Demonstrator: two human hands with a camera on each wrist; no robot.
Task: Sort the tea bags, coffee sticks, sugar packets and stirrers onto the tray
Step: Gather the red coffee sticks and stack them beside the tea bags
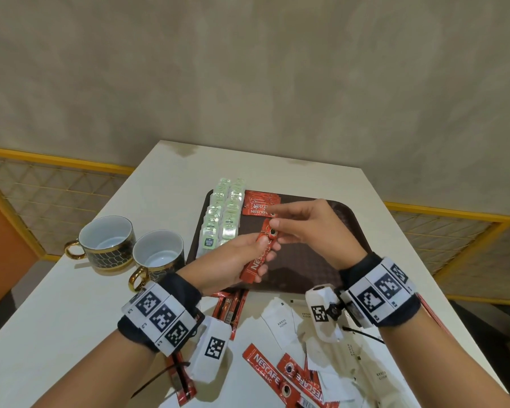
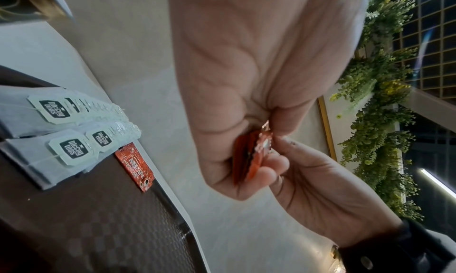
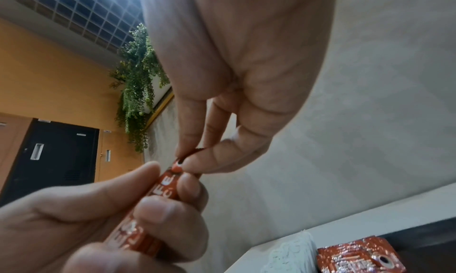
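Left hand (image 1: 233,260) gripping coffee sticks (image 1: 259,256), long axis toward tray's (image 1: 301,269) far edge

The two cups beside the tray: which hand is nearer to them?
Left. The left hand holds coffee sticks just right of the two cups, near the tray's left part. The right hand, pinching the sticks' top end, is farther right, over the tray.

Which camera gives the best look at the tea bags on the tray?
The left wrist view: the tea bags lie close, tags readable. The head view shows both rows smaller. The right wrist view catches only a white edge.
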